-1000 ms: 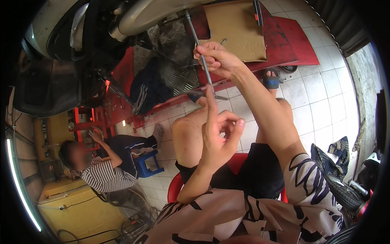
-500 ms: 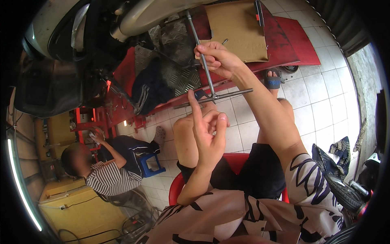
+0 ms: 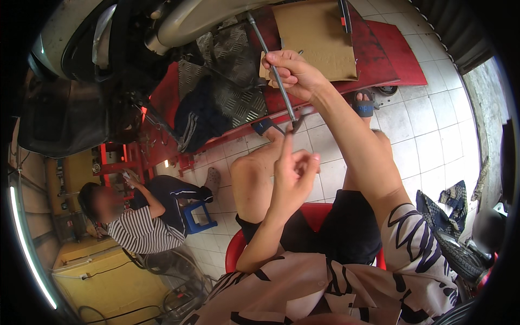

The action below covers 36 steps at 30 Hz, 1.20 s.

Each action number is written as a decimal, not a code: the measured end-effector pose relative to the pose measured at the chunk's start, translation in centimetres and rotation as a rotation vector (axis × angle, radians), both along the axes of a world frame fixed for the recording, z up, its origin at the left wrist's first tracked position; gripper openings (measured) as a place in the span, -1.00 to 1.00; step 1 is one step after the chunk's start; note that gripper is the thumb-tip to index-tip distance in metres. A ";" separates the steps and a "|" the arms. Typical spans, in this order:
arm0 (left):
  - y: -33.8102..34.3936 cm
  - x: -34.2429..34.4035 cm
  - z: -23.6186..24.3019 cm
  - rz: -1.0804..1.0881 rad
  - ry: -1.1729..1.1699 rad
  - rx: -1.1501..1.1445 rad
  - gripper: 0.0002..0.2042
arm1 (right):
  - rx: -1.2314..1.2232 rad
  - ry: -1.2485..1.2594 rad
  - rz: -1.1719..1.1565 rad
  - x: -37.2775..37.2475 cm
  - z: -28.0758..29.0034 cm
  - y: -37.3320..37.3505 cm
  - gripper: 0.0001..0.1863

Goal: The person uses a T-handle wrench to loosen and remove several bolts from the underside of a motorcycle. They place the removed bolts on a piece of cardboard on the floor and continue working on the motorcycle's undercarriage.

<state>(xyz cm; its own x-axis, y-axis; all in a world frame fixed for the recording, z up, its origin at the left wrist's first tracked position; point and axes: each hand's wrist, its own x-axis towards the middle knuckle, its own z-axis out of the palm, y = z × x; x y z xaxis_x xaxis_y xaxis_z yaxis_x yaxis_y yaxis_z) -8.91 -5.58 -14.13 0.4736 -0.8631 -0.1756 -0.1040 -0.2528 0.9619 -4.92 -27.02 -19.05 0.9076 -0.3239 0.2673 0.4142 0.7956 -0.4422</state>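
Observation:
A long metal T-handle wrench slants from the motorcycle's underside down toward me. My right hand is closed around the middle of its shaft, with the fingers loosely curled. Below, my left hand holds nothing. Its index finger points up at the wrench's crossbar and seems to touch it, while the thumb sticks out and the other fingers are bent. The crossbar looks blurred and foreshortened. Where the wrench's far end meets the motorcycle, the fastener cannot be made out.
A red lift platform carries a cardboard sheet, a patterned metal plate and dark cloth. At left another person sits on a blue stool. My seat is a red chair. A tire lies at right.
The wrench's crossbar has turned from lying sideways to nearly end-on. My left hand has shifted right and slightly down, following it; my right hand stays on the shaft.

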 end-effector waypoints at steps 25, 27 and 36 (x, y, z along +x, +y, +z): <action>-0.2 -1.5 1.0 -0.182 0.175 -0.116 -0.32 | 0.060 -0.014 -0.006 -0.4 0.4 -0.4 -0.78; -0.3 -0.6 2.2 -0.559 0.159 -0.051 -0.47 | 0.005 0.072 -0.048 -0.7 0.4 -0.4 -0.78; -9.0 10.8 4.4 0.094 0.143 -0.262 -0.83 | 0.027 0.459 -0.215 -5.1 -0.6 -2.4 -0.72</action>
<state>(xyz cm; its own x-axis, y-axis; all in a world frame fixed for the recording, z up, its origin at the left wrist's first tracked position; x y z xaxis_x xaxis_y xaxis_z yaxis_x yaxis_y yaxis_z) 1.90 -14.59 -9.69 0.5403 -0.8411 -0.0242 0.0496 0.0031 0.9988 -10.03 -29.43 -19.67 0.8412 -0.5180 -0.1548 0.3379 0.7272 -0.5975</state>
